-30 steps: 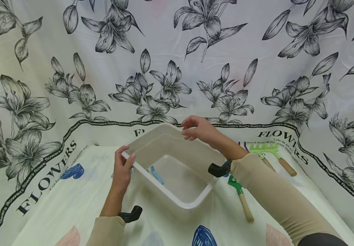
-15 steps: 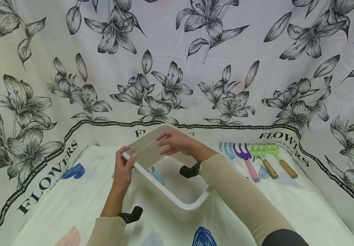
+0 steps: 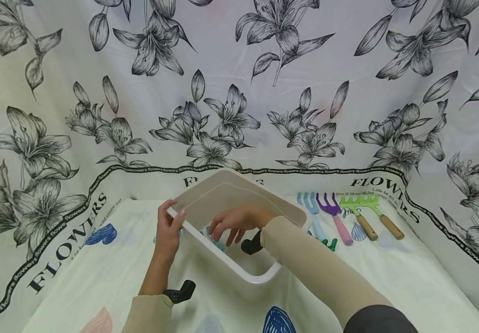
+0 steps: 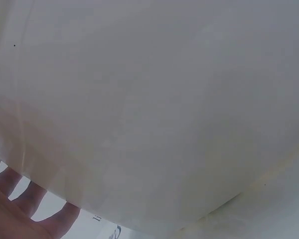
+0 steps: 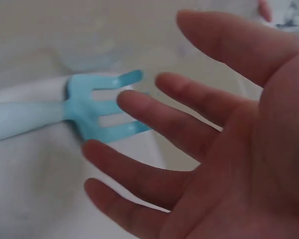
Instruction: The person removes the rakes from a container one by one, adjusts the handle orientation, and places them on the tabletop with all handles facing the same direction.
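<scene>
A beige plastic bin (image 3: 264, 274) sits at the middle in the head view, turned cornerwise. My left hand (image 3: 169, 226) grips its left corner, thumb over the rim; the left wrist view shows the bin's pale wall (image 4: 139, 99) and some fingers (image 4: 37, 199). Inside the bin lies a light blue hand fork (image 5: 87, 107) with a paler handle. Just above it hovers my right hand (image 3: 243, 222), fingers spread and loosely bent, holding nothing. In the right wrist view the fingertips overlap the tines; I cannot tell whether they touch.
To the bin's right lie another light blue fork (image 3: 315, 217), a purple fork (image 3: 332, 210) with a pink handle, and two light green rakes (image 3: 370, 200) with wooden handles. A dark green tool (image 3: 330, 244) shows partly behind my right sleeve. Floral cloth hangs behind.
My right hand has moved left from the bin's far rim, then down into it toward the light blue fork. My left hand keeps its grip on the corner.
</scene>
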`<state>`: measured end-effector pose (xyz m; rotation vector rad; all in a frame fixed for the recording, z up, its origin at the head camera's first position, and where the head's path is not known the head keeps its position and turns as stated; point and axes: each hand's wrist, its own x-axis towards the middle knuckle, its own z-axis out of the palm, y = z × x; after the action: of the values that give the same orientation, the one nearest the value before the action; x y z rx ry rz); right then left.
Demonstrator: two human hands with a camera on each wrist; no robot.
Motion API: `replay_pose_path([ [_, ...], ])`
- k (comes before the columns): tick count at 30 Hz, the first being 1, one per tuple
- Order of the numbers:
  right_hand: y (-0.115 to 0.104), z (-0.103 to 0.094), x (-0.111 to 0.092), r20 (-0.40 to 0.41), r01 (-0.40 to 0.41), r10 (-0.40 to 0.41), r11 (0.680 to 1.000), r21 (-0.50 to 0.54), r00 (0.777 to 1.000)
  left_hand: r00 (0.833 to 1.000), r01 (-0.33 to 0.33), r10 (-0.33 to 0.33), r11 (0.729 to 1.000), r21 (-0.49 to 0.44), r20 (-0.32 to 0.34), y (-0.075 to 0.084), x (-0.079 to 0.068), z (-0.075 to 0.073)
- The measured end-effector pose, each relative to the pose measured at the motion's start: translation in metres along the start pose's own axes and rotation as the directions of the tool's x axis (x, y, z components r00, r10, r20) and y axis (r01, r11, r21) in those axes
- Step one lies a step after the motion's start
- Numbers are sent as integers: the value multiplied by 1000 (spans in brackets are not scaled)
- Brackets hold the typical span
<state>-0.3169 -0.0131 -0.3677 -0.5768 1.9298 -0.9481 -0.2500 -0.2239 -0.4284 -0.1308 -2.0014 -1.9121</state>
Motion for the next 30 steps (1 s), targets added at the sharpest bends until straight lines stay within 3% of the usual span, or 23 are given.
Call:
replay_pose_path([
  [4, 6, 6, 8, 126, -116, 123, 991, -60, 984, 1000, 6, -6, 1000, 20, 0, -1, -1, -2],
  [9, 10, 14, 13, 276, -221, 227, 974, -55, 934, 1000, 7, -7, 1000, 21, 0, -2, 0, -4],
  [12, 9, 19, 12, 303, -246, 261, 965, -87, 917, 1000, 17, -17, 999, 30, -3, -2, 0, -4],
  [15, 8, 23, 9, 285, -253, 278, 960, -123, 917, 1000, 25, -25, 999, 42, 10, 6, -1, -2],
  [20, 9, 19, 5, 190, -254, 271, 961, -111, 943, 999, 22, -23, 998, 56, 23, 9, -1, 1],
  [26, 11, 15, 7, 81, -258, 278, 946, -198, 957, 1000, -8, 8, 999, 38, 7, 1, 1, -1],
  [30, 13, 15, 7, 60, -255, 276, 937, -239, 959, 1000, 2, -2, 1000, 30, 4, 0, -1, 0],
])
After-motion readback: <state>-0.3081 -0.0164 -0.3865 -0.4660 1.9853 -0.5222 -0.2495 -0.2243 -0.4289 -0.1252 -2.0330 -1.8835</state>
